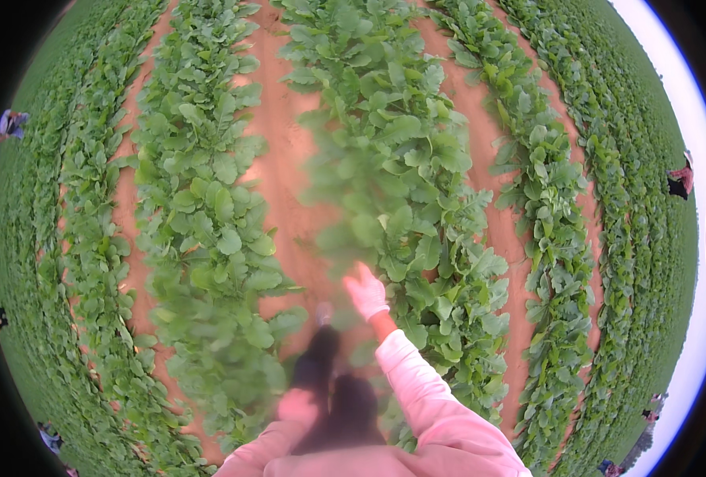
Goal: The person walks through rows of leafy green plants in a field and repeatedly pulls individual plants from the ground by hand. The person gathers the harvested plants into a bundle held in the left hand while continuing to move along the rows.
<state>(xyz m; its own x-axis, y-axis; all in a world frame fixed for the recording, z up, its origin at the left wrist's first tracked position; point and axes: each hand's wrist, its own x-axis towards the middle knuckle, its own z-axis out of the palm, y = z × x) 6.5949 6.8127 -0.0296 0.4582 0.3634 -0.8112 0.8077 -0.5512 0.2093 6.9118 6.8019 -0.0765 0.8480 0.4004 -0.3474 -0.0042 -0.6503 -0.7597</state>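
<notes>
My right hand (366,292), in a pale glove, reaches forward over the soil furrow (284,143). Its fingers are spread, with nothing visible between them. Beside it, the lobed green leaves of a dense crop row (415,238) come up close to the fingers; whether they touch is unclear. My left hand (298,407) hangs low by my dark trouser leg (314,358), at the edge of the left crop row (210,226). A smeared patch blurs that hand, so its fingers cannot be made out. Blur also covers part of the leaves ahead of my right hand.
My shoe (324,313) stands on the reddish soil between the two rows. More leafy rows run parallel on both sides, including one to the right (559,238). Distant people are at the right (681,176) and left (13,124) rims of the view.
</notes>
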